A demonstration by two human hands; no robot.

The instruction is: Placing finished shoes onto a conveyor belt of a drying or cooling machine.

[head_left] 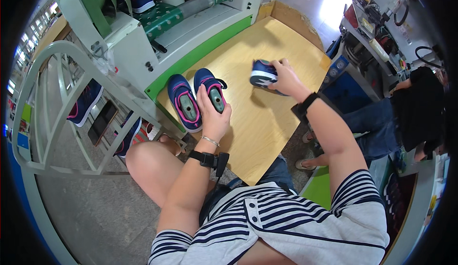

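Two navy-pink shoes (185, 103) lie beside each other on wooden tabletop (267, 121) | left hand (213, 114) clasped on the right-hand one | right hand (285, 77) grips third shoe (263, 72) by one end, raised — slip risk; it could drop onto tabletop.

Left hand (213, 114) on paired blue shoes (196, 100), right hand (285, 76) around another shoe (264, 72).
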